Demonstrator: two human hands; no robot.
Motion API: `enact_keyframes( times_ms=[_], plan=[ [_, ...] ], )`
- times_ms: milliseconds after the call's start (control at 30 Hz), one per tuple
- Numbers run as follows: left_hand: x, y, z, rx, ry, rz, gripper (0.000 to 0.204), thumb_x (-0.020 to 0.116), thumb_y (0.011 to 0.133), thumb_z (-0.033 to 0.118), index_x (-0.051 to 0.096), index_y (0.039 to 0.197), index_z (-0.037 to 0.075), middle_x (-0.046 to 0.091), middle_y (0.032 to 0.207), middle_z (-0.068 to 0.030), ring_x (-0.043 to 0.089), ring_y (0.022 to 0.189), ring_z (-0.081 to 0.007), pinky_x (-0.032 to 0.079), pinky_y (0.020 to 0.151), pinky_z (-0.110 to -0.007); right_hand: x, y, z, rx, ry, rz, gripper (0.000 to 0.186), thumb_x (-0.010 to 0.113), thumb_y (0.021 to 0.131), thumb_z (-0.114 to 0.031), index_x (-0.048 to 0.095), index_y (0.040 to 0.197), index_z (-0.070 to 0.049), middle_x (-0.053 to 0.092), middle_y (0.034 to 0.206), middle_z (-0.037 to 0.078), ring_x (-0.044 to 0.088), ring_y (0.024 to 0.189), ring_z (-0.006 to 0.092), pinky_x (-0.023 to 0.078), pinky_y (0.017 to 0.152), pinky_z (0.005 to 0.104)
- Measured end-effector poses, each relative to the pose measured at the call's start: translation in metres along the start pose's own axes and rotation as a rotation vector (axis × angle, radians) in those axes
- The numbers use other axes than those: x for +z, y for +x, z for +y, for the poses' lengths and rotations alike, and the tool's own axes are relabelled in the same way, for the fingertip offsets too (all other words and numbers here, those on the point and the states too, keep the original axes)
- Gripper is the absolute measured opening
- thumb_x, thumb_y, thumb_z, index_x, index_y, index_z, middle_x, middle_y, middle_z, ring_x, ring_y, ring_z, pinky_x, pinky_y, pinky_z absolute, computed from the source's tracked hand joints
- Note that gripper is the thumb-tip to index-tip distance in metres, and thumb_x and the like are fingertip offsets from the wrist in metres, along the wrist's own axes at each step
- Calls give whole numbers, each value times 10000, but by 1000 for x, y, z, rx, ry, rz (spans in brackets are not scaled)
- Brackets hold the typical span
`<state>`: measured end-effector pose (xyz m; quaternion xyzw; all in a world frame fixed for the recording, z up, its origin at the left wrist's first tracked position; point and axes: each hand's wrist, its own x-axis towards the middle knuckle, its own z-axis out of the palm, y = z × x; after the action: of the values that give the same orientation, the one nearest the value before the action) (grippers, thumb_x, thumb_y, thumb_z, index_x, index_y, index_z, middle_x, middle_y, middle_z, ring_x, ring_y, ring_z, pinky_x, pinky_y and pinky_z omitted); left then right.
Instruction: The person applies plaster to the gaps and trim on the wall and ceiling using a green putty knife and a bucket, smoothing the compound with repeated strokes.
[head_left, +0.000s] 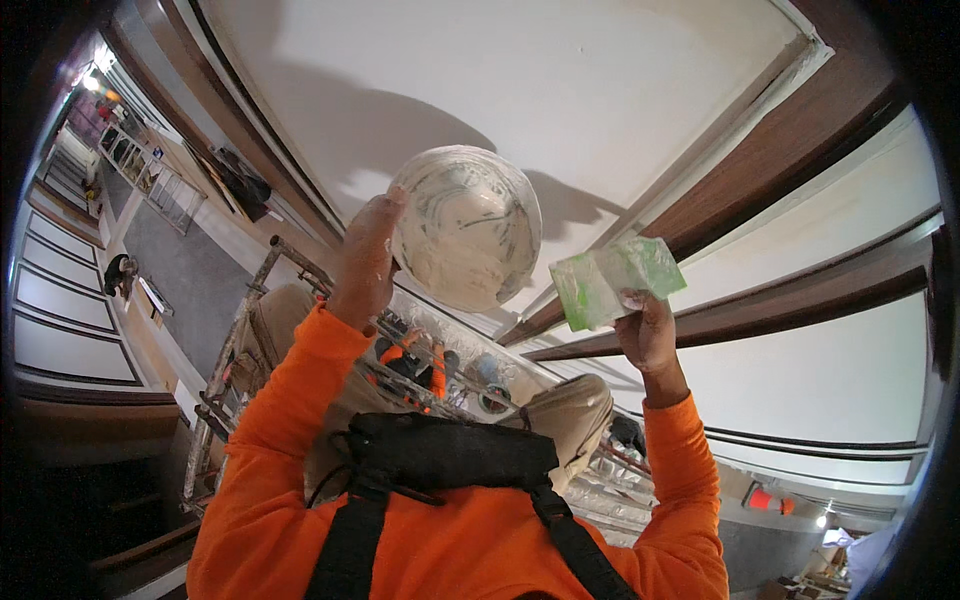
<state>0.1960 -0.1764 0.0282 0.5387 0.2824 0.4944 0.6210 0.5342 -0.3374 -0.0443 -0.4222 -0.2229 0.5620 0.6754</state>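
My left hand (368, 255) grips a white bowl (465, 225) by its left side; creamy filler coats the inside, with darker streaks showing through. My right hand (645, 335) is closed on a flat, rectangular spreader (590, 290), pale and green, smeared with white compound. Both are held up in front of a white panel (540, 70) edged with dark wooden trim (760, 170), and the bowl casts a shadow on it.
I am on metal scaffolding (255, 290) with my knees bent. Below are a co-worker in orange sleeves (435, 365) and a bucket (493, 398). Down the corridor at left are a metal frame (150, 170) and a crouching person (120, 275). An orange cone (770, 500) lies lower right.
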Motion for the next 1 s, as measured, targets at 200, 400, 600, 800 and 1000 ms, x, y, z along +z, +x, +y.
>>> enact_keyframes(
  times_ms=[200, 400, 600, 800, 1000],
  plan=[
    [6, -2, 9, -109, -188, 44, 468, 549, 996, 394, 554, 1251, 1, 618, 1145, -70, 609, 1052, -151, 504, 920, -329, 44, -2, -4, -21, 78, -34, 456, 580, 860, -61, 492, 1305, -10, 617, 1229, 120, 652, 1068, 277, 577, 882, 439],
    [-17, 12, -3, 27, -113, -53, 456, 565, 979, 305, 526, 1296, -20, 612, 1200, -101, 594, 1097, -183, 472, 955, -335, 54, -7, 11, -20, 173, -17, 474, 560, 861, -13, 473, 1328, -15, 602, 1245, 149, 630, 1117, 290, 556, 919, 430],
    [-74, 29, -48, 579, 816, -211, 575, 576, 910, 182, 407, 1386, -92, 546, 1306, -265, 556, 1192, -385, 421, 1037, -430, 72, -40, 43, -471, -566, 137, 305, 526, 941, -48, 590, 1232, 21, 648, 1195, 171, 650, 1049, 293, 531, 879, 374],
    [-56, 26, -27, 629, 743, -238, 643, 540, 793, -11, 375, 1408, -107, 517, 1346, -300, 529, 1221, -436, 388, 1068, -452, 143, -40, 53, -927, -1649, -96, 483, 497, 911, -125, 540, 1384, -37, 512, 1436, 144, 479, 1285, 357, 374, 1096, 446],
    [-79, 30, -79, 68, 77, -105, 615, 497, 849, -33, 333, 1439, -85, 559, 1286, -268, 603, 1133, -327, 494, 970, -375, 142, -46, 65, -782, -1574, -111, 478, 506, 915, -163, 548, 1381, -71, 497, 1461, 115, 462, 1311, 333, 353, 1122, 445]
  ],
)
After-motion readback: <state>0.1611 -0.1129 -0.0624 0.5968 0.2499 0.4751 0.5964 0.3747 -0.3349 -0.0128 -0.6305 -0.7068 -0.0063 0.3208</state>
